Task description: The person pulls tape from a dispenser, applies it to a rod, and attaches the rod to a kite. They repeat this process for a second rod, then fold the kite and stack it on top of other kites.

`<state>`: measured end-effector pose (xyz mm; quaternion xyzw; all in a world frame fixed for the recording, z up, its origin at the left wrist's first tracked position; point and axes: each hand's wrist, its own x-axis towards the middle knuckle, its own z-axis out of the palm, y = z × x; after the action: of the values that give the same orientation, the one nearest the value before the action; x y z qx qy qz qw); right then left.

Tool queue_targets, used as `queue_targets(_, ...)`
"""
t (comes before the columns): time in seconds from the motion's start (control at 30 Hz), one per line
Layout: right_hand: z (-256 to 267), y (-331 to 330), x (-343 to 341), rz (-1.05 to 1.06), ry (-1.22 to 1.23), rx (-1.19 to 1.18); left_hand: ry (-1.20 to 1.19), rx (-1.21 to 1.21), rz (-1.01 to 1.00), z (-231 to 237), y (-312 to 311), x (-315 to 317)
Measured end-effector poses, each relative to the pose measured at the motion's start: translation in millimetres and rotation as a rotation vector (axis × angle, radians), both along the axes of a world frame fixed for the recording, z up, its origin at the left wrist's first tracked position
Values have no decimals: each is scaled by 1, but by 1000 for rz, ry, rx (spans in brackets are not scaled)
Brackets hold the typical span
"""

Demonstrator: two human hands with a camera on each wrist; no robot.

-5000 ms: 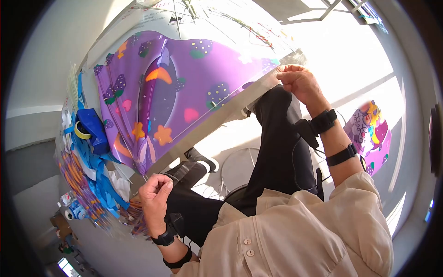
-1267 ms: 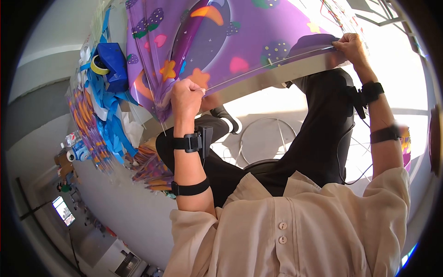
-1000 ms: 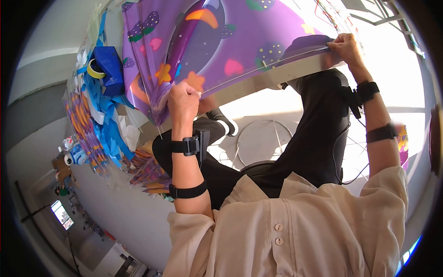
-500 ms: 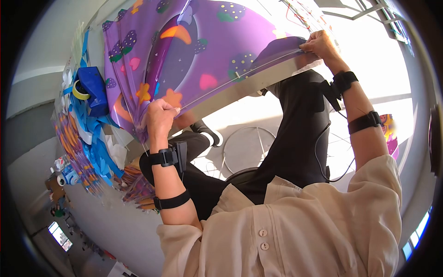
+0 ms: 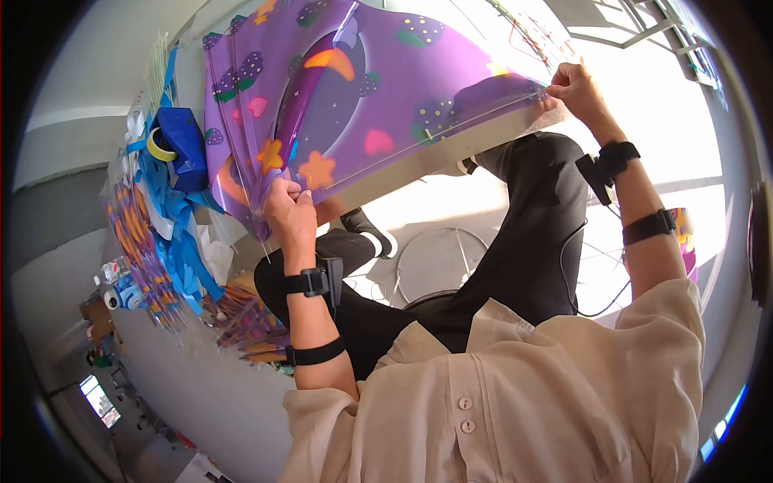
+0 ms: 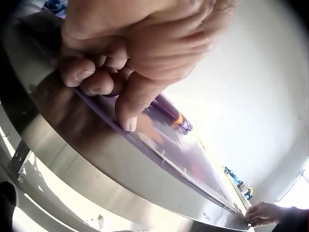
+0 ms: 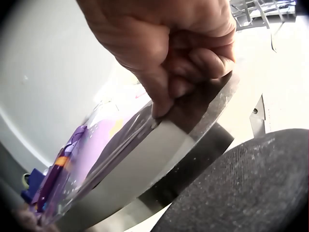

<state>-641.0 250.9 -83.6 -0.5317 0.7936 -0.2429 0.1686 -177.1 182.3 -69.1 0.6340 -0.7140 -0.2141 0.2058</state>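
Note:
A purple printed sheet (image 5: 386, 88) lies on the table, its left part gathered into folds, with a thin white rod (image 5: 475, 121) along its near edge. My left hand (image 5: 291, 217) is at that edge beside the folds; in the left wrist view the thumb of the left hand (image 6: 145, 53) presses the edge and the other fingers are curled. At the far right end of the edge, my right hand (image 5: 580, 95) pinches the sheet's corner. The right wrist view shows the thumb of the right hand (image 7: 169, 53) against the rod's end, fingers bent behind it.
A blue tape dispenser (image 5: 183, 150) with a yellow roll stands left of the sheet, among blue ribbons (image 5: 171, 233) and bundled printed pieces (image 5: 133, 229). Thin sticks (image 5: 527, 40) lie at the back right. The metal table edge (image 5: 403, 177) runs above my legs.
Five seconds ago my left hand was off the sheet, below its gathered corner. Over the last half second it has slid slightly left along the edge; my right hand has stayed at the right corner.

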Motion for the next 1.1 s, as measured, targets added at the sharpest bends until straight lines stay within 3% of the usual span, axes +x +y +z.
queue_targets(0.03, 22, 4, 31, -43, 56, -58, -54, -248, -11, 1, 13, -12)
queue_targets(0.07, 29, 10, 63, 9, 240, -207, -81, -339, -132, 4, 28, -33)
queue_targets(0.1, 33, 13, 91, 116, 220, -233, -120, -402, -309, 12, 41, -58)
queue_targets(0.13, 34, 18, 119, 290, 305, -308, -133, -352, -434, 17, 53, -84)
queue_targets(0.2, 23, 29, 163, 476, 368, -172, -192, -258, -495, 4, 69, -116)
queue_targets(0.4, -9, 33, 184, 507, 381, -61, -309, -236, -532, -24, 71, -132)
queue_targets(0.6, -1, 37, 171, 444, 347, -54, -311, -177, -457, -20, 75, -118)
queue_targets(0.7, -1, 38, 149, 242, 370, 6, -368, -171, -372, -18, 77, -92)
queue_targets(0.83, -5, 41, 118, 144, 311, -49, -493, -143, -218, -21, 77, -48)
queue_targets(1.0, -7, 39, 106, 47, 376, 130, -542, -165, -100, -21, 74, -27)
queue_targets(1.1, -5, 38, 103, 46, 287, 159, -429, -152, -89, -17, 74, -24)
